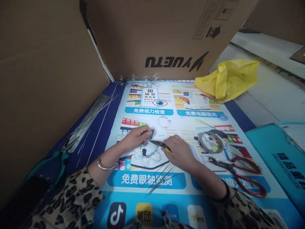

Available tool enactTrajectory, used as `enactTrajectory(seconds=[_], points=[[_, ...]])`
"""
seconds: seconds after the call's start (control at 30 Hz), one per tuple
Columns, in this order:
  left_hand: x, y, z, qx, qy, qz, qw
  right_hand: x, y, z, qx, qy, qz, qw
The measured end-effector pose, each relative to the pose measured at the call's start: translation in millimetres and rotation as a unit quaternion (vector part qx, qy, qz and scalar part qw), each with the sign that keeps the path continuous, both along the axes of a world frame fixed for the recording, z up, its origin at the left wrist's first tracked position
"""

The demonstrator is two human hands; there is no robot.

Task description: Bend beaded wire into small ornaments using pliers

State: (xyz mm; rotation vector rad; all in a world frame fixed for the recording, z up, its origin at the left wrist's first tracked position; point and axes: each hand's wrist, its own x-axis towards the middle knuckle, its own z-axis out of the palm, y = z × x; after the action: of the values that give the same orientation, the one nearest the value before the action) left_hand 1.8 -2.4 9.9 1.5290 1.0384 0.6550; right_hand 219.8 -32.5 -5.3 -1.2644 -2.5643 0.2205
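Note:
My left hand [138, 136] is pinched closed at the upper end of a beaded wire piece [152, 155], whose thin loops and coloured beads spread below the fingers. My right hand [180, 152] is wrapped around pliers [159, 143] with yellow-and-black handles. Their dark, narrow jaws point left and meet the wire at my left fingertips; the exact grip point is too small to make out. Just beyond my hands lies a wire ring with small beads [164, 121]. Loose cut wires [159, 178] are scattered nearer to me on the printed sheet.
Red-handled scissors [247, 178] and a tape roll [222, 144] lie at the right. On the left are teal-handled pliers [64, 158] and a wire bundle [89, 119]. A cardboard box [152, 35] walls off the back, near a yellow bag [240, 78] and tangled wire pieces [143, 80].

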Motion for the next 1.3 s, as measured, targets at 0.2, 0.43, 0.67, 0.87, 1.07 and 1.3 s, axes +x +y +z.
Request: enactTrajectory(seconds=[0.2,0.43,0.67,0.87,1.07,1.3], points=[[0.4,0.1,0.3,0.002,0.013,-0.001,1.0,-0.2,0.1,-0.9,0.006,-0.002,-0.001,1.0],[0.8,-0.4,-0.2,0.004,0.015,0.004,1.0,-0.1,0.1,-0.9,0.005,0.002,-0.001,1.0],[-7.5,4.5,-4.1,-0.005,0.004,0.009,1.0,0.3,1.0,-0.5,-0.004,0.002,-0.003,1.0],[-13.5,7.9,-1.6,-0.015,0.01,0.039,0.999,1.5,1.5,-2.1,0.003,0.024,-0.001,1.0],[-12.1,7.4,-3.3,-0.009,-0.003,0.049,0.999,3.8,4.3,-5.1,-0.014,0.098,-0.047,0.994],[-10.7,7.1,-6.4,0.014,0.015,0.045,0.999,4.0,5.2,-4.8,-0.028,0.117,-0.055,0.991]])
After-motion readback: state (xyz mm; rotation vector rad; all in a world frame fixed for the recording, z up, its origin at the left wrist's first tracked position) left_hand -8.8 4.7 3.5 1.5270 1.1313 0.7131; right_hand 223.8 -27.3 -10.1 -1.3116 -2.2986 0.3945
